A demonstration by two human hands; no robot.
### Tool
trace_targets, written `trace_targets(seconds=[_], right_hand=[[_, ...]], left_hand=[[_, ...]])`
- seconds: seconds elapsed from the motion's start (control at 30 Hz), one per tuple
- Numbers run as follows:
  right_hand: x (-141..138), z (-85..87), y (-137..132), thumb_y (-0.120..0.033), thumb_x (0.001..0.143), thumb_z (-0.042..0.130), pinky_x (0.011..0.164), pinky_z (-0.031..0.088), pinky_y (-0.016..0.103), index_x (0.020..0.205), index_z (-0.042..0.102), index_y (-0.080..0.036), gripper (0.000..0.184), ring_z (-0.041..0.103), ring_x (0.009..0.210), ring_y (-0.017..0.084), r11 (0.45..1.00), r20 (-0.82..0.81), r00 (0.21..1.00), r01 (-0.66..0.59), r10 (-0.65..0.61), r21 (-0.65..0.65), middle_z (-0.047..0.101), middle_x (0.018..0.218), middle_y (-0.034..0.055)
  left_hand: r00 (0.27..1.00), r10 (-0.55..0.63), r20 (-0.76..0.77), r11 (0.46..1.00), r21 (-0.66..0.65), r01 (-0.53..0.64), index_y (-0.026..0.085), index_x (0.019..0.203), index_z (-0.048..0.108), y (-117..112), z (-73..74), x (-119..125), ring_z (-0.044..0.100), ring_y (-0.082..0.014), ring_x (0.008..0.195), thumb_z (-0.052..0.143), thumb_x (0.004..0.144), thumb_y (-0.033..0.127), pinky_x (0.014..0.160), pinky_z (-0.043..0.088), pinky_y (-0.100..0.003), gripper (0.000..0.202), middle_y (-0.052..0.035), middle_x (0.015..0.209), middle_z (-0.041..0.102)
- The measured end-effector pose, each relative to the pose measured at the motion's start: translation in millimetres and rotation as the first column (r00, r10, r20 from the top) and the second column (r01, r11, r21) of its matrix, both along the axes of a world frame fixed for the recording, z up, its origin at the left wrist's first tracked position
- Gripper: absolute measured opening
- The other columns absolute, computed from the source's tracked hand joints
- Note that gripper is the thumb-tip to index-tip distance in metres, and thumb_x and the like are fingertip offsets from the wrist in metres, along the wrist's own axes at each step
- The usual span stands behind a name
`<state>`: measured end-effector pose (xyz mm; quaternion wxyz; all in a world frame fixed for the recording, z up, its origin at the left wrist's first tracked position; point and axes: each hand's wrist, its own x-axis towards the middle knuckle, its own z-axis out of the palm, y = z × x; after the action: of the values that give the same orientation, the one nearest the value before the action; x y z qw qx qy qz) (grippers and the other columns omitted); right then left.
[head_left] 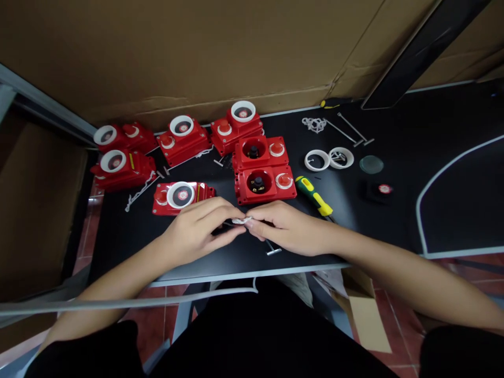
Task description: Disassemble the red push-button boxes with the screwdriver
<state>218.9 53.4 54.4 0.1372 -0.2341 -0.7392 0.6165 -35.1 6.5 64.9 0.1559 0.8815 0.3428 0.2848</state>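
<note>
My left hand point(199, 228) and my right hand point(287, 227) meet near the front edge of the black table point(394, 220). Both pinch a small white piece point(241, 221) between their fingertips; what it is I cannot make out. A thin metal pin point(272, 249) lies on the table just under my right hand. Right behind the hands stand two red boxes with open round sockets point(263, 183) point(258, 151). A red box with a white ring point(180, 196) lies just behind my left hand.
Several more red boxes point(183, 137) sit at the back left. A green and yellow screwdriver point(314, 195) lies right of the boxes. Two white rings point(317, 160), a glass disc point(370, 164), metal rods point(346, 135) and a small black part point(381, 190) lie further right. Cardboard point(197, 52) stands behind.
</note>
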Motion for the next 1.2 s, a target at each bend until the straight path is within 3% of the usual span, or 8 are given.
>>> trace_targets(seconds=[0.13,0.27,0.4,0.7,0.83,0.93,1.07,1.2], right_hand=[[1,3.1,0,-0.036,0.113,0.053,0.066,0.040,0.027,0.084,0.059,-0.020,0.034,0.049,0.069,0.012,0.999,-0.017,1.000,-0.020,0.019,-0.027,0.058,0.077,-0.0031],[1,5.8,0,-0.023,0.109,0.055,0.072,0.044,0.027,0.098,0.068,-0.019,0.018,0.054,0.074,0.012,0.995,-0.035,0.998,-0.045,0.042,-0.091,0.064,0.084,-0.0021],[2,5.6,-1,-0.044,0.117,0.049,0.068,0.043,0.029,0.078,0.055,-0.021,0.045,0.051,0.068,0.013,0.986,-0.016,0.999,-0.043,0.041,-0.160,0.058,0.073,-0.0024],[-5,-7.4,-2,-0.066,0.114,0.052,0.068,0.050,0.029,0.082,0.062,-0.018,0.059,0.061,0.066,0.011,0.951,-0.069,0.996,-0.067,0.049,-0.301,0.063,0.077,-0.0006],[-9,-16.4,-4,-0.061,0.111,0.061,0.075,0.058,0.030,0.094,0.068,-0.014,0.050,0.067,0.071,0.011,0.891,-0.136,0.991,-0.047,-0.017,-0.452,0.070,0.091,0.0028],[-8,-18.5,-4,-0.057,0.112,0.063,0.080,0.062,0.032,0.100,0.070,-0.013,0.045,0.072,0.077,0.012,0.847,-0.158,0.986,-0.039,-0.053,-0.531,0.073,0.099,0.0052],[-5,-16.7,-1,-0.047,0.113,0.065,0.081,0.061,0.031,0.101,0.069,-0.015,0.035,0.074,0.078,0.012,0.879,-0.134,0.989,-0.003,-0.069,-0.477,0.073,0.095,0.0027],[-3,-12.5,2,-0.034,0.115,0.058,0.083,0.058,0.029,0.101,0.069,-0.016,0.026,0.075,0.079,0.012,0.919,-0.118,0.992,-0.008,-0.042,-0.393,0.072,0.084,-0.0004]], left_hand=[[0.997,0.032,0.072,0.997,-0.075,-0.026,0.021,0.115,0.072,0,2.8,3,0.076,-0.0142,0.083,0.069,0.110,0.015,0.074,0.062,-0.025,0.008,-0.0041,0.101,0.079],[0.974,0.075,0.212,0.958,-0.286,-0.011,0.020,0.109,0.069,-1,0.1,5,0.071,-0.0107,0.073,0.063,0.111,0.017,0.065,0.061,-0.022,0.007,-0.0042,0.101,0.072],[0.955,0.067,0.288,0.901,-0.429,0.067,0.021,0.130,0.065,-3,-11.8,6,0.069,-0.0099,0.073,0.076,0.106,0.027,0.062,0.061,-0.022,0.027,-0.0052,0.114,0.067],[0.990,0.055,0.133,0.950,-0.313,-0.011,0.021,0.133,0.067,-3,-14.1,10,0.060,-0.0081,0.063,0.072,0.109,0.028,0.056,0.047,-0.018,0.026,0.0064,0.082,0.066],[0.981,0.098,0.165,0.951,-0.305,-0.043,0.020,0.132,0.069,-6,-15.5,13,0.069,-0.0098,0.063,0.072,0.110,0.027,0.061,0.052,-0.020,0.024,0.0032,0.083,0.078],[0.975,0.143,0.172,0.943,-0.324,-0.081,0.022,0.130,0.072,-6,-16.5,13,0.067,-0.0111,0.059,0.073,0.109,0.027,0.060,0.051,-0.022,0.022,0.0052,0.072,0.074],[0.968,0.189,0.164,0.946,-0.296,-0.134,0.022,0.119,0.073,-4,-14.9,10,0.052,-0.0088,0.053,0.074,0.107,0.026,0.055,0.044,-0.021,0.013,0.0097,0.066,0.059],[0.963,0.178,0.201,0.957,-0.264,-0.122,0.021,0.109,0.072,-2,-12.5,9,0.059,-0.0098,0.064,0.073,0.106,0.019,0.060,0.047,-0.022,0.003,0.0027,0.084,0.070]])
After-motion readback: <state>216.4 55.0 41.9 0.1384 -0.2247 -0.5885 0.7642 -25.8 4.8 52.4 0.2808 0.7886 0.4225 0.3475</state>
